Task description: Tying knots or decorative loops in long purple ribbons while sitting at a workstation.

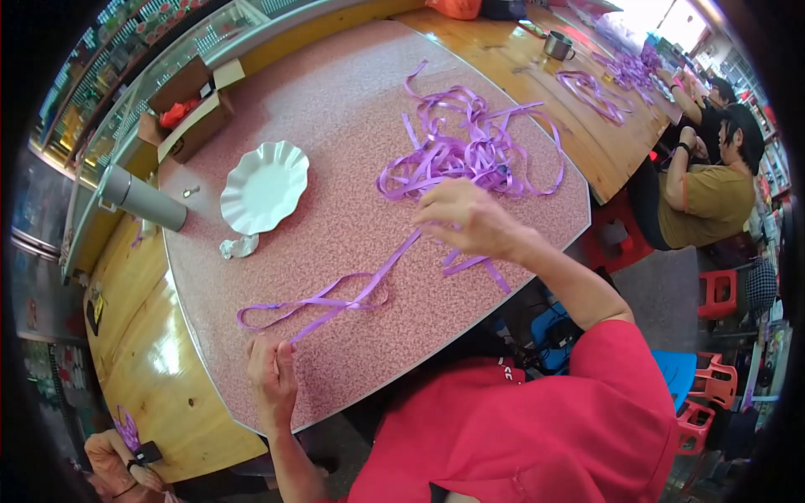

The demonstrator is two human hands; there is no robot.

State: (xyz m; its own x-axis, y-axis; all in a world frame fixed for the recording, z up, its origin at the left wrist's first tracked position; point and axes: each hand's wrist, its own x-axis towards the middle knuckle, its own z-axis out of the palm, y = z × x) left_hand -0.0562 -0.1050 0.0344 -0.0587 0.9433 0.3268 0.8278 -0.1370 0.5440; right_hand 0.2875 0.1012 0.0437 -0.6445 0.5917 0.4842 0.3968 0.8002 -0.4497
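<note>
Purple ribbon [359, 301], one length looped over itself, ran slantwise across one pink-topped table [335, 201] between your two hands; your right hand [470, 218] pinched its upper stretch between thumb and fingers, and your left hand [272, 377] pinched its lower stretch at the fingertips. One tangled purple heap [461, 159] lay just beyond your right hand. Farther out on your left were counted one white scalloped plate [267, 189], one crumpled white tissue [240, 246], one grey flask [147, 199] and one open cardboard box [197, 134].
</note>
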